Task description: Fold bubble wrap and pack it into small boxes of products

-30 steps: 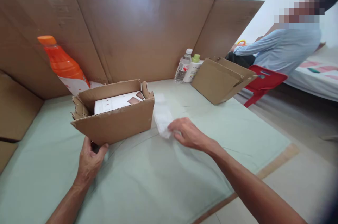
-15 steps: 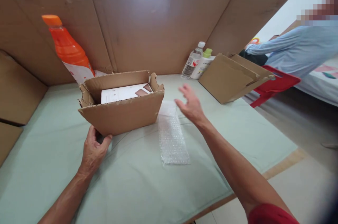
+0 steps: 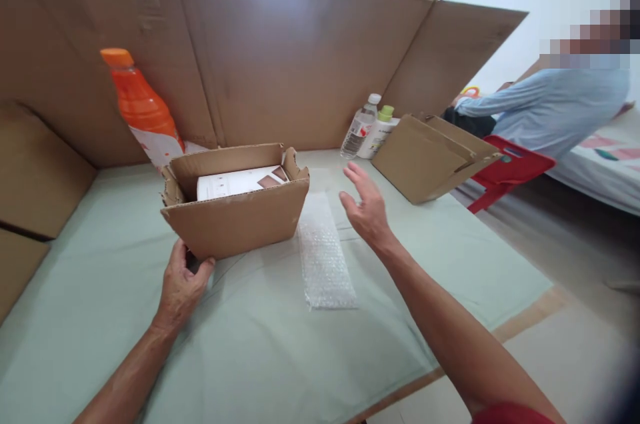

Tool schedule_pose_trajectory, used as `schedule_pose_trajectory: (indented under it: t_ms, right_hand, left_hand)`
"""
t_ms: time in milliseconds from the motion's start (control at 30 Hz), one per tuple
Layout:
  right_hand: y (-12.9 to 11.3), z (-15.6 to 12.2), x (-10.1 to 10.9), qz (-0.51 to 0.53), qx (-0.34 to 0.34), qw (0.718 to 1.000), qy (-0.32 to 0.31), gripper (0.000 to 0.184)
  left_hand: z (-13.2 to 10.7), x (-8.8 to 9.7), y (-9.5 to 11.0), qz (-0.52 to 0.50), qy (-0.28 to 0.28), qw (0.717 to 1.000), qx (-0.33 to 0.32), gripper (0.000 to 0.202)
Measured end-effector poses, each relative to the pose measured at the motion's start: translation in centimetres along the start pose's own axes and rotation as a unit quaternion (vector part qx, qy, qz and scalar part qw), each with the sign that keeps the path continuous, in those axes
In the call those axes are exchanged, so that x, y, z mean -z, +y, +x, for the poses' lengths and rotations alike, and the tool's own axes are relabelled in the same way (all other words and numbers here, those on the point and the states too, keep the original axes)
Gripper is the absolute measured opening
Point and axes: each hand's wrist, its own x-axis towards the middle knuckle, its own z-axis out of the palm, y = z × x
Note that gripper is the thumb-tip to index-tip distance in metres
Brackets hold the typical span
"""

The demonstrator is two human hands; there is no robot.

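An open-topped cardboard box (image 3: 235, 227) stands on the table, with a white printed carton (image 3: 225, 185) inside it. At the box's lower left corner is my left hand (image 3: 183, 281), closed on it with the thumb along the front bottom edge; some fingertips are hidden behind the corner. My right hand (image 3: 367, 207) is held over the table to the right of the box, fingers apart and holding nothing. A flat strip of bubble wrap (image 3: 327, 264) lies between the box and my right arm, its far end close to the box's right side.
An orange bottle (image 3: 145, 104) stands behind the box. A clear water bottle (image 3: 359, 127), a white bottle with a green cap (image 3: 381, 131) and another cardboard box (image 3: 423, 161) are at the back right. Cardboard panels (image 3: 300, 64) wall the table. A person (image 3: 560, 104) sits beyond, near a red chair (image 3: 515, 161).
The view has tilted up a little. My right hand has shifted slightly to the right relative to the table, still open. My left hand keeps its place at the box's corner.
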Motion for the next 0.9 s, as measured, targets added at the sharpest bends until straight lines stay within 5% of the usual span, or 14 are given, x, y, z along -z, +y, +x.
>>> schedule_pose_trajectory:
  t_ms: [33, 167, 367, 467, 600, 767, 900]
  right_hand:
    - [-0.1, -0.7, 0.7, 0.016, -0.004, 1.0, -0.008, 0.04]
    - [-0.3, -6.1, 3.8, 0.029, -0.032, 0.975, -0.216, 0.026]
    - [-0.8, -14.8, 5.5, 0.003, 0.063, 0.955, -0.29, 0.045]
    - [-1.0, -17.0, 4.1, -0.038, 0.101, 0.953, -0.283, 0.042]
    - [-1.3, -17.3, 2.1, -0.055, 0.125, 0.972, -0.189, 0.023]
    - [-2.3, -16.9, 3.0, -0.025, 0.115, 0.978, -0.173, 0.023]
    - [-3.4, -17.3, 4.6, 0.014, 0.106, 0.972, -0.208, 0.022]
  left_hand:
    - [0.0, 0.0, 0.1, -0.002, -0.003, 1.0, -0.001, 0.047]
    - [-0.1, 0.0, 0.4, -0.02, 0.002, 1.0, -0.006, 0.053]
    - [0.2, 0.1, 0.0, -0.026, -0.008, 1.0, -0.008, 0.057]
    - [0.4, 0.2, -0.2, -0.025, -0.006, 0.999, -0.029, 0.061]
    - [-0.9, 0.6, 1.2, 0.034, 0.043, 0.993, -0.104, 0.069]
    - [-6.8, 0.8, 4.8, 0.097, 0.035, 0.968, -0.228, 0.081]
    - [-10.4, 0.2, 5.7, 0.116, 0.045, 0.963, -0.239, 0.086]
